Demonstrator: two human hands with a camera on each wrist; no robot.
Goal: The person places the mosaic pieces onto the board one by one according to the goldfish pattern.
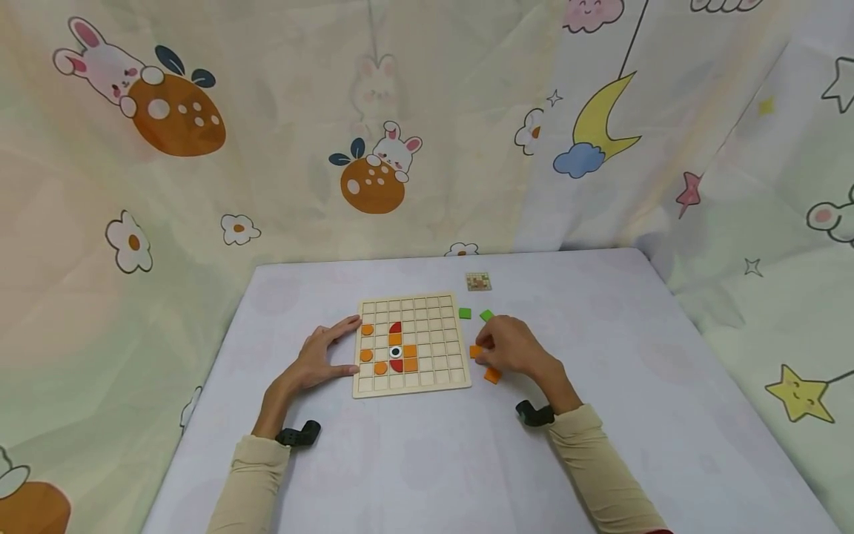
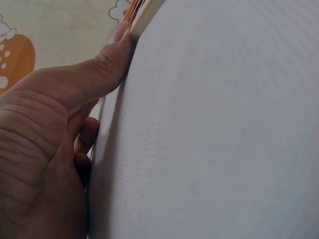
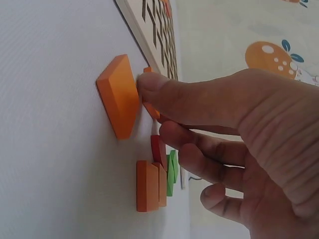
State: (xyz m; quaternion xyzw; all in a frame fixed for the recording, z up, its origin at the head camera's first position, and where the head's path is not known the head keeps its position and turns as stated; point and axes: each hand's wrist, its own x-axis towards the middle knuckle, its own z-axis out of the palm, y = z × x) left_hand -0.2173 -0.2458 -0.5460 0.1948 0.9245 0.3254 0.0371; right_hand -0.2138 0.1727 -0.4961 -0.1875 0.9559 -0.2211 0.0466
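A wooden grid board (image 1: 440,326) lies mid-table with orange discs, red curved pieces, orange squares and an eye tile in its left half. My left hand (image 1: 348,345) rests against the board's left edge with straight fingers, and its thumb presses the board's near corner (image 2: 145,16). My right hand (image 1: 482,347) is just right of the board. Its thumb and curled forefinger pinch a small orange tile (image 3: 152,110) lying on the table. A larger orange tile (image 3: 118,94) lies right beside the thumb tip.
Two green tiles (image 1: 465,313) (image 1: 486,315) lie beyond my right hand, and another orange tile (image 1: 492,376) sits by its heel. A small pattern card (image 1: 478,281) lies farther back. Printed cloth hangs around the white table (image 1: 427,460).
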